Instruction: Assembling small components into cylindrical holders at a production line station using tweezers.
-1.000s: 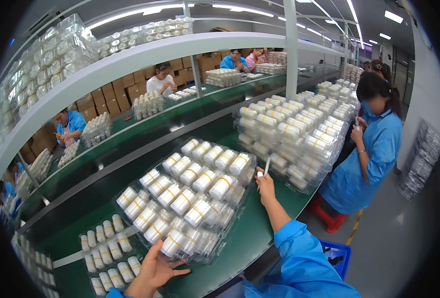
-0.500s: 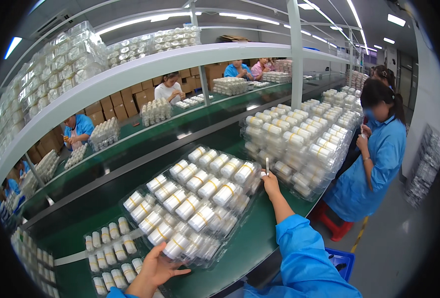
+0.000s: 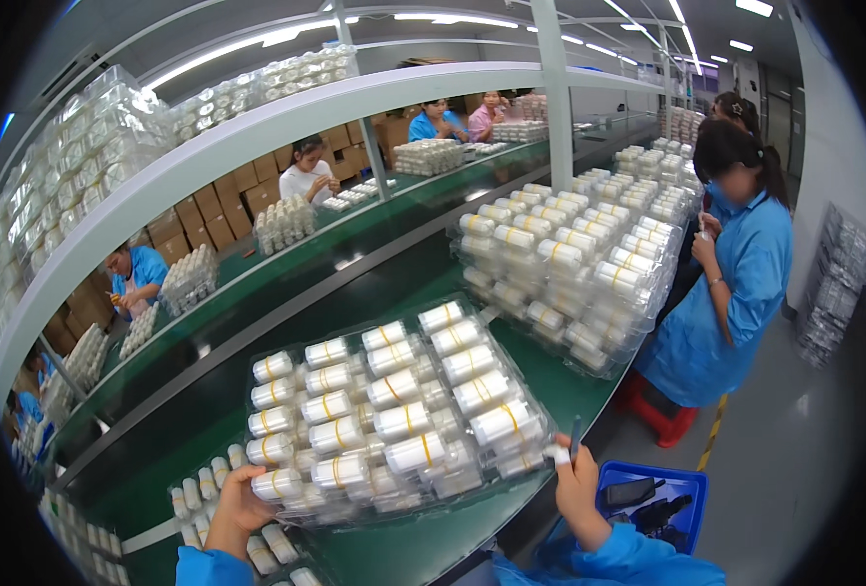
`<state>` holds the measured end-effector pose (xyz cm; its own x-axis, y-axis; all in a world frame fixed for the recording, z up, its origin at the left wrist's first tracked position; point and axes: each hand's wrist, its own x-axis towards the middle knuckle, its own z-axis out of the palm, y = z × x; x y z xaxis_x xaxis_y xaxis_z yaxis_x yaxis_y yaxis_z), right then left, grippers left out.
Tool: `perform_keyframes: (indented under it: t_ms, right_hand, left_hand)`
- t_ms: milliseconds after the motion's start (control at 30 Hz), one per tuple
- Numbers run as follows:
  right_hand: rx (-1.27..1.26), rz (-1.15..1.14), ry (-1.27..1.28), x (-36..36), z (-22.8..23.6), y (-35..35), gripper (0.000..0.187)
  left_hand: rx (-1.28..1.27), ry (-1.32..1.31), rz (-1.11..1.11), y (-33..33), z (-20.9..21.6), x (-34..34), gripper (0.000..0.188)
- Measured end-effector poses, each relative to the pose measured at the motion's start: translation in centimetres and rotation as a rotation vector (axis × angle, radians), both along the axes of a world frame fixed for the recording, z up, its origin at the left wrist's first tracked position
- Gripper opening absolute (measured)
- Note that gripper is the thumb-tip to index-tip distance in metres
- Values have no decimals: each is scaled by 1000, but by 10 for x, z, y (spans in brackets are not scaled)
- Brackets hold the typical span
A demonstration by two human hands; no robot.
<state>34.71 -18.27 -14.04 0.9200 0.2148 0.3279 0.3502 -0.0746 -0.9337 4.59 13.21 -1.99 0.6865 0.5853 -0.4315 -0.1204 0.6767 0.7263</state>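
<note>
A stack of clear plastic trays (image 3: pixel 496 459) is in front of me, filled with white cylinders (image 3: pixel 391 391) that have yellow bands around them. My left hand (image 3: pixel 237 508) grips the stack's near left corner, fingers partly hidden by the trays. At its near right corner is my right hand (image 3: pixel 577 493), closed around a thin stick-like tool (image 3: pixel 576 437) that points up. A small white piece shows at those fingertips; I cannot tell what it is. Beside my left hand lies another tray of banded white cylinders (image 3: pixel 190 493), partly covered by the stack.
Tall stacks of filled trays (image 3: pixel 570 264) stand to the right on the green conveyor belt (image 3: pixel 257 376). A co-worker in blue (image 3: pixel 726 293) is beyond them, near a red stool (image 3: pixel 655 418). A blue bin (image 3: pixel 698 483) with dark items sits right of me. A shelf post (image 3: pixel 555 107) rises ahead.
The tray stack has turned clockwise, its right side swinging nearer to me. My right hand has come closer with it, and my left hand has moved a little left.
</note>
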Motion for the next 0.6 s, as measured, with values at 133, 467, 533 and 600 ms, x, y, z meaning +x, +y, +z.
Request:
perform_keyframes:
  t_ms: [133, 467, 533, 600]
  right_hand:
    - [67, -9, 154, -36, 8, -38, 28]
    - [158, 120, 269, -65, 23, -69, 33]
    - [105, 90, 134, -45, 22, -71, 35]
    - [246, 52, 243, -23, 4, -70, 34]
  left_hand:
    - [79, 61, -120, 36, -7, 23, 50]
    - [321, 61, -175, 53, 7, 66, 58]
    - [159, -1, -142, 59, 3, 56, 72]
    - [288, 106, -28, 44, -2, 40, 78]
